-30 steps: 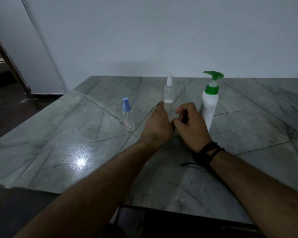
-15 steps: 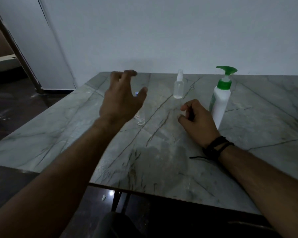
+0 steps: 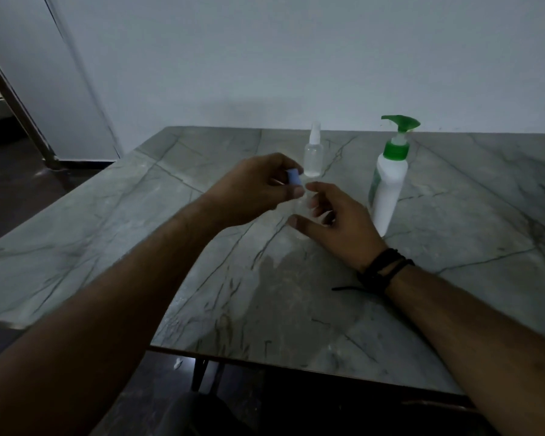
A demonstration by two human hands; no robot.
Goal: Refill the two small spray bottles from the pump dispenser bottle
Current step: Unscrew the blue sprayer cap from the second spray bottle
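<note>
Blue-capped clear spray bottle pinched in left hand grip, right hand fingers spread

Bare forearms; black, seemingly corded bands circle the right wrist.

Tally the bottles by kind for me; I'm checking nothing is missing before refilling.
Small spray bottles: 2, the blue-capped one held in the left hand, the clear-capped one standing on the table.
Pump dispenser bottles: 1.
Total: 3.

two spray bottles, one pump bottle
</note>
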